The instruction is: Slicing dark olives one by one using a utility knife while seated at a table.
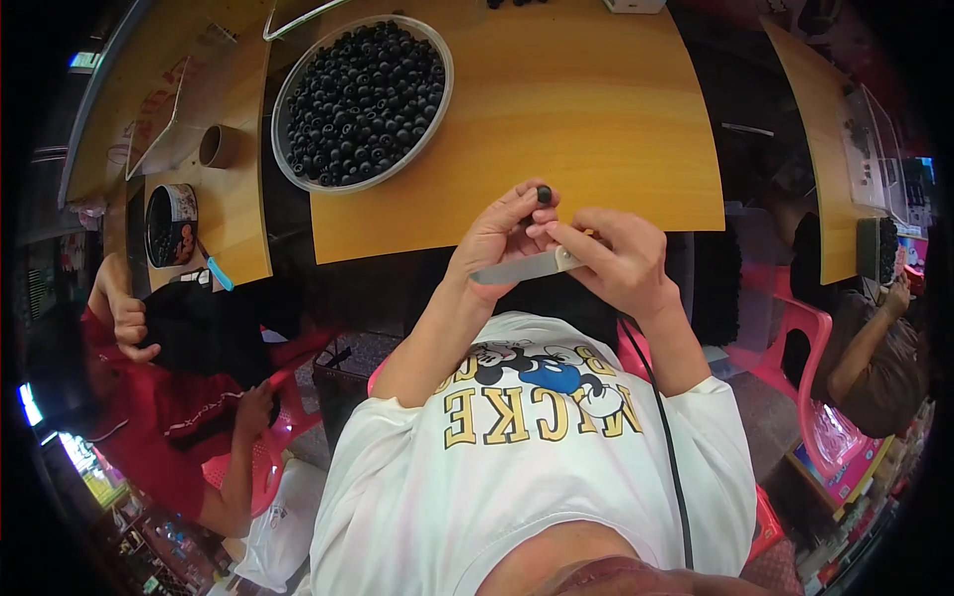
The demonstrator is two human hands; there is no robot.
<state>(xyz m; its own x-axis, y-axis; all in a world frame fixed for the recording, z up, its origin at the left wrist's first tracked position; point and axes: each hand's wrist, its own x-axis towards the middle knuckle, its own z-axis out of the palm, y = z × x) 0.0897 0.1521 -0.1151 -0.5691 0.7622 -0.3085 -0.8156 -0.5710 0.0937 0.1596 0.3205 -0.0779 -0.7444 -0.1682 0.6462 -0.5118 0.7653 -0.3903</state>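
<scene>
Just off the near edge of the wooden table, my left hand (494,236) pinches a small round black piece (544,195) between thumb and fingertips. My right hand (628,260) is closed round the pale handle of a small knife (514,269). The knife's flat metal blade points left and lies across my left palm and wrist; I cannot tell whether it touches the skin. Right fingertips come close to the left ones below the black piece. Beyond my left hand stands a clear round tub (445,104), heaped with similar black pieces, many showing a hole.
The wooden table (586,109) spreads ahead of me. At left, a neighbouring table carries a round tin (184,221) of black pieces, a brown cup (219,146) and a blue-handled tool (220,274). A person in red (169,417) sits left, another person (860,368) right. Pink chairs (795,343) stand nearby.
</scene>
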